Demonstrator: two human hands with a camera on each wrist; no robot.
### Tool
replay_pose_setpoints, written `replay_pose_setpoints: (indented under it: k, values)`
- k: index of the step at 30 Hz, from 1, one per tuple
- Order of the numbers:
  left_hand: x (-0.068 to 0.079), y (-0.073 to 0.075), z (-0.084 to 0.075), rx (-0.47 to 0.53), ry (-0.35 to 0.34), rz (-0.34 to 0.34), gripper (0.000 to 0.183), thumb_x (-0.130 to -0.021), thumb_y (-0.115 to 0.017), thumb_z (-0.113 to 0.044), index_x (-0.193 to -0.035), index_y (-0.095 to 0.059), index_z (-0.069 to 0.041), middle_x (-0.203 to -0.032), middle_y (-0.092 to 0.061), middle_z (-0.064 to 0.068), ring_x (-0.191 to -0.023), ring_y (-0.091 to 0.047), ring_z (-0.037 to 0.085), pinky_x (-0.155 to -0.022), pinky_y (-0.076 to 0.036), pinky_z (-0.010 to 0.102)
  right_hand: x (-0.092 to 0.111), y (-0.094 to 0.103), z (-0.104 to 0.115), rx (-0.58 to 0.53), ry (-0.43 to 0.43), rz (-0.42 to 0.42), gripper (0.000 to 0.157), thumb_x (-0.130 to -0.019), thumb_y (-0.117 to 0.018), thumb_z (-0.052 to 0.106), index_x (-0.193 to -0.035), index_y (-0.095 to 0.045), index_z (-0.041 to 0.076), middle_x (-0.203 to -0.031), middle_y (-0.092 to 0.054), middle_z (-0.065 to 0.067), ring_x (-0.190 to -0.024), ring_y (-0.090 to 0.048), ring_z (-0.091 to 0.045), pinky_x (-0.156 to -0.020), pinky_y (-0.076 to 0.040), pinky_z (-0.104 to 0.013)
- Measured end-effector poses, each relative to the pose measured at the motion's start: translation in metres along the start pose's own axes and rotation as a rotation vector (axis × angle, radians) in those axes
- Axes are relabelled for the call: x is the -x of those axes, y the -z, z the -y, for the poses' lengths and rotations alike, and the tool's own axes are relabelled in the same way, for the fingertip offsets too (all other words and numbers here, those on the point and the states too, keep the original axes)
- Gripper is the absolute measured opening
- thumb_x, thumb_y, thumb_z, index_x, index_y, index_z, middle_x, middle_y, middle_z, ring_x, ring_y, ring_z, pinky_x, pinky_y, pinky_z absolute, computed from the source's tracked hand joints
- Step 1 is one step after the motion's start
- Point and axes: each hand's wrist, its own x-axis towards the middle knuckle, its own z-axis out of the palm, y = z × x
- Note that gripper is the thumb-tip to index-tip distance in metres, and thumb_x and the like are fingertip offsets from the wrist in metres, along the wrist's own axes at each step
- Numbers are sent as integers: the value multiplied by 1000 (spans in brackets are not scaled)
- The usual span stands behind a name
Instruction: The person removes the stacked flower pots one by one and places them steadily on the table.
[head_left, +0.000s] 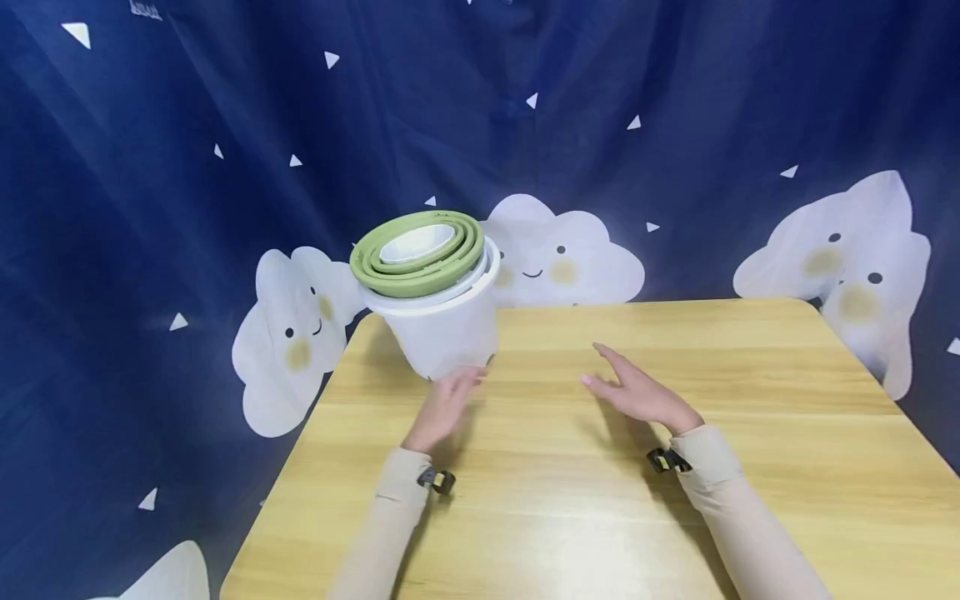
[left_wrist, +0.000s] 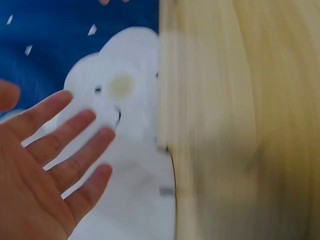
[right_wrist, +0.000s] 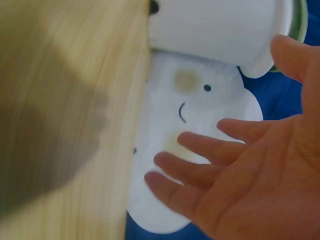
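Note:
A white bucket stands near the far left corner of the table, with nested green-rimmed tubs tilted in its mouth and a small white bowl innermost. My left hand is just in front of the bucket's base; whether it touches is unclear. In the left wrist view the left hand has its fingers spread, holding nothing. Farther right, my right hand hovers over the table, palm turned inward. The right wrist view shows the right hand with fingers apart, and the white bucket beyond.
The pale wooden table has rounded far corners. Behind it hangs a dark blue curtain printed with white clouds and triangles. A small black device is worn on the left wrist, another on the right.

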Motion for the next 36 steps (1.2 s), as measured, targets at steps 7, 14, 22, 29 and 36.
replay_pose_setpoints:
  k: [7,14,22,29,36]
  values:
    - [0,76,18,437,183,-428,40,-111,-43,-34,-106,-69,-4,-102,-75,11,-90,-71,20,-92,-57,42,-27,1,20,-214,15,7,73,-109,-45,48,-163,-22,5,-162,-36,-28,-149,-37,-51,-119,-34,-64]
    - [-29,125,15,607,200,-640,29,-111,-40,-34,-122,-58,-14,-115,-62,3,-104,-61,18,-89,-51,29,-79,4,47,-499,0,56,68,-110,-43,43,-159,-27,-2,-160,-39,-29,-149,-39,-47,-121,-35,-58]
    - [-74,144,14,707,236,-511,65,-110,-25,-50,-164,-23,-15,-163,-34,8,-149,-33,21,-129,-14,44,-137,-6,78,-629,-42,-8,72,-109,-44,48,-161,-26,3,-167,-30,-23,-153,-35,-44,-122,-35,-55]
    - [-99,143,14,810,191,-416,63,-108,-21,-55,-166,-17,-30,-175,-16,-6,-164,-3,12,-130,11,50,-174,-15,115,-763,-91,-77,73,-107,-42,55,-164,-22,13,-172,-22,-13,-157,-26,-41,-124,-32,-56]
    - [-105,139,21,901,240,-392,63,-105,-24,-64,-161,-32,-35,-172,-27,-11,-162,-12,7,-131,3,46,-193,-34,132,-819,-142,-171,74,-109,-39,51,-166,-12,14,-173,-20,-13,-158,-27,-34,-126,-30,-53]
